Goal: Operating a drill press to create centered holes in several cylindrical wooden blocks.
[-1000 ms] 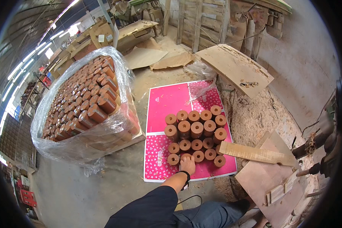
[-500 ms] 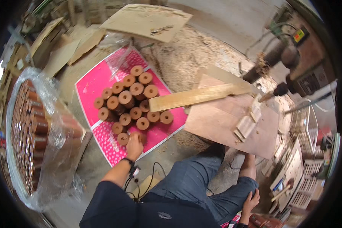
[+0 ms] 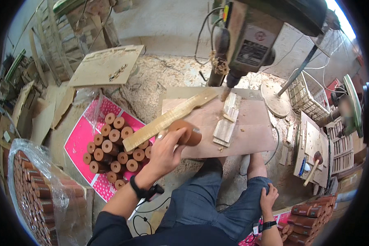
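My left hand is closed around a brown wooden cylinder, raised in front of my lap over the near edge of the plywood table. My right hand lies on my right knee with its fingers stretched out, holding nothing. To the left, more brown cylinders with holes in their ends stand grouped on a pink printed sheet. A long pale board slants across the table's left side. Right of the held cylinder is a wooden block jig, beneath the drill press and its bit.
A plastic-wrapped stack of cylinders stands at the lower left, and another pile at the lower right. Wood shavings cover the floor behind the table. A plastic crate and a mallet are on the right.
My left hand has lifted from the pink sheet, moving right with a cylinder in it. The view has swung toward the drill press. My right hand stays on my knee.
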